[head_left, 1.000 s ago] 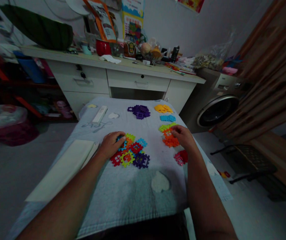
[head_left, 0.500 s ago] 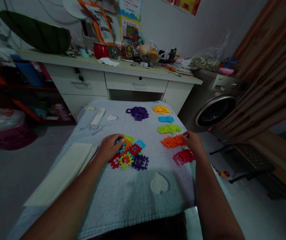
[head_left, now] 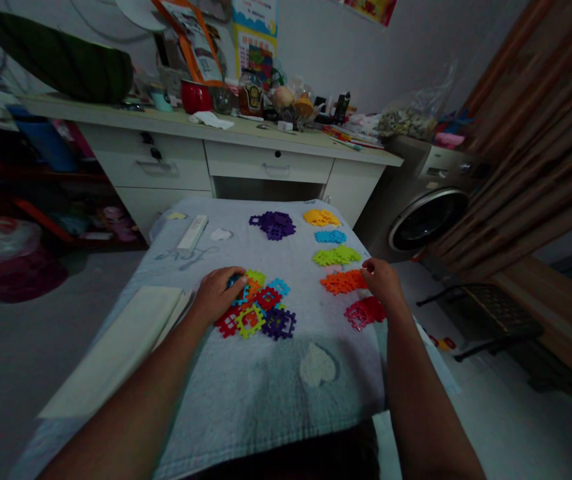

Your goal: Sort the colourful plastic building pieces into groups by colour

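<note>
On the cloth-covered table, my left hand (head_left: pixel 219 293) rests at the left side of a mixed heap of notched plastic building pieces (head_left: pixel 269 298). Its thumb and fingers close around a blue building piece (head_left: pixel 239 293), partly hidden by the hand. My right hand (head_left: pixel 382 279) hovers at the right end of the orange pieces (head_left: pixel 342 283), fingers curled, thumb and forefinger slightly apart with nothing visible between them. Below it lie red pieces (head_left: pixel 365 312). Farther up the right side are piles of green pieces (head_left: pixel 337 255), blue pieces (head_left: pixel 331 237) and yellow pieces (head_left: pixel 321 217). Purple pieces (head_left: pixel 273 225) lie at the far middle.
A long white box (head_left: pixel 193 233) lies at the far left of the table, and a folded pale sheet (head_left: pixel 121 347) nearer on the left. Beyond stands a white cabinet (head_left: pixel 166 157) with a cluttered top. A washing machine (head_left: pixel 421 200) and a low stool (head_left: pixel 481 313) are at the right.
My right hand has lifted slightly off the orange pieces, leaving a small gap of cloth. My left hand stays on the blue piece. The view has shifted a little.
</note>
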Demonstrator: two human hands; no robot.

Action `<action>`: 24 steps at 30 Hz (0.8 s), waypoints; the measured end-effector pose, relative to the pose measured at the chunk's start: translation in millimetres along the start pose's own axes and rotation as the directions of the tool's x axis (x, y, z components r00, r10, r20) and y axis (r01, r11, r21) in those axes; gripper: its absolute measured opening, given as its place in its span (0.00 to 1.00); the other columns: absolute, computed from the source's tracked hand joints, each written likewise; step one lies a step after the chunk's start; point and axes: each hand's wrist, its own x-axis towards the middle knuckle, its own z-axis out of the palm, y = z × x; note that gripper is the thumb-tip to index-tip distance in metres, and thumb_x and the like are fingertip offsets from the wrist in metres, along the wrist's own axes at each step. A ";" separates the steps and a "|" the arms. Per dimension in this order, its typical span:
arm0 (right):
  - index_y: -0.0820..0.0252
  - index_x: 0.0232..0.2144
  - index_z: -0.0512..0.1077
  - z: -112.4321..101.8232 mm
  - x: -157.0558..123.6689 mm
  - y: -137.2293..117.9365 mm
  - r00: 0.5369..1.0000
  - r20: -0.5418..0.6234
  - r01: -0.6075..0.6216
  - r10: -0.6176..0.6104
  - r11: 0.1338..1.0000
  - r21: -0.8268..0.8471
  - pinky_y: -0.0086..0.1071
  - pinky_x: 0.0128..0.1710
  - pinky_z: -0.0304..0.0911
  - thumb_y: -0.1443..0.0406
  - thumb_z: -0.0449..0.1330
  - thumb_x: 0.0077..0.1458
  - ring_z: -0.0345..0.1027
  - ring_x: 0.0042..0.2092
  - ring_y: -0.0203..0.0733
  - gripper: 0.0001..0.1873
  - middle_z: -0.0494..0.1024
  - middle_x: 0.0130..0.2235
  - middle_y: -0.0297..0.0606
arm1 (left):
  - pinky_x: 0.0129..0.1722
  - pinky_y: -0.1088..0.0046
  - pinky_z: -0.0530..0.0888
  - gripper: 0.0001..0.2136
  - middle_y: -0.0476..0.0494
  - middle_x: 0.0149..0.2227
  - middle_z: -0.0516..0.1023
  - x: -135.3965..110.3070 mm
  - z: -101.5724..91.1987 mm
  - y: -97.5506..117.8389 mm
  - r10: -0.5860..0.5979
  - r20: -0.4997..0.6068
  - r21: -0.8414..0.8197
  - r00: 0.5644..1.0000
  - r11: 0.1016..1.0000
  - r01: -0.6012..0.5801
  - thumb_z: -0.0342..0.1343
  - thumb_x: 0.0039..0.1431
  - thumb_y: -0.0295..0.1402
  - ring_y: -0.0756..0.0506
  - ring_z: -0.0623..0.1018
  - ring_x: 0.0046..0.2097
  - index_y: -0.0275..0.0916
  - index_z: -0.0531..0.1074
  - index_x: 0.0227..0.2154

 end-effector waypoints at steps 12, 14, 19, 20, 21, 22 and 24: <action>0.63 0.43 0.75 28.1 -38.9 -126.7 0.716 0.283 0.516 -0.639 0.756 0.403 0.35 0.48 0.61 0.71 0.57 0.56 0.68 0.45 0.42 0.13 0.75 0.44 0.45 | 0.52 0.62 0.69 0.18 0.41 0.45 0.77 0.4 -5.0 9.7 0.056 -0.010 -0.017 0.998 0.998 -0.057 0.46 0.60 0.46 0.41 0.75 0.48 0.40 0.74 0.41; 0.64 0.48 0.73 39.2 -39.1 -132.7 0.692 0.269 0.559 -0.670 0.733 0.387 0.38 0.54 0.57 0.75 0.55 0.53 0.66 0.51 0.45 0.19 0.74 0.49 0.47 | 0.52 0.62 0.69 0.18 0.41 0.44 0.77 0.1 -4.6 9.8 0.058 -0.013 -0.016 0.998 0.998 -0.058 0.47 0.60 0.46 0.40 0.75 0.48 0.39 0.74 0.41; 0.61 0.58 0.65 59.7 -36.1 -132.5 0.690 0.285 0.537 -0.666 0.734 0.415 0.42 0.60 0.51 0.77 0.52 0.49 0.59 0.59 0.46 0.32 0.67 0.61 0.46 | 0.51 0.61 0.69 0.17 0.41 0.45 0.77 -0.1 -2.1 6.6 0.058 -0.019 -0.009 0.998 0.998 -0.059 0.48 0.59 0.46 0.40 0.75 0.48 0.39 0.73 0.41; 0.61 0.58 0.65 61.9 -36.1 -132.0 0.690 0.294 0.528 -0.661 0.738 0.420 0.43 0.60 0.51 0.77 0.52 0.49 0.58 0.59 0.46 0.32 0.67 0.60 0.45 | 0.51 0.61 0.69 0.17 0.41 0.45 0.77 0.0 -1.8 5.9 0.060 -0.018 -0.006 0.998 0.998 -0.060 0.48 0.59 0.46 0.40 0.75 0.48 0.39 0.73 0.42; 0.61 0.58 0.65 63.5 -36.3 -131.5 0.686 0.299 0.527 -0.663 0.737 0.423 0.43 0.60 0.51 0.76 0.53 0.50 0.58 0.59 0.46 0.32 0.68 0.60 0.45 | 0.51 0.61 0.69 0.18 0.41 0.45 0.78 0.0 -1.6 5.2 0.062 -0.019 -0.003 0.998 0.998 -0.062 0.48 0.60 0.46 0.40 0.75 0.48 0.39 0.73 0.42; 0.61 0.58 0.65 64.5 -36.4 -131.0 0.680 0.300 0.532 -0.669 0.732 0.424 0.42 0.59 0.51 0.76 0.53 0.50 0.59 0.58 0.46 0.32 0.69 0.58 0.45 | 0.52 0.60 0.69 0.18 0.41 0.45 0.78 0.0 -1.4 4.7 0.064 -0.020 0.000 0.998 0.998 -0.064 0.48 0.60 0.45 0.40 0.75 0.48 0.39 0.73 0.42; 0.62 0.57 0.66 65.1 -35.7 -129.7 0.674 0.290 0.547 -0.679 0.723 0.421 0.41 0.58 0.53 0.76 0.54 0.49 0.60 0.55 0.46 0.31 0.70 0.55 0.46 | 0.51 0.60 0.69 0.17 0.41 0.45 0.78 0.0 -1.3 4.0 0.064 -0.023 0.009 0.998 0.998 -0.064 0.48 0.60 0.45 0.40 0.75 0.48 0.39 0.73 0.42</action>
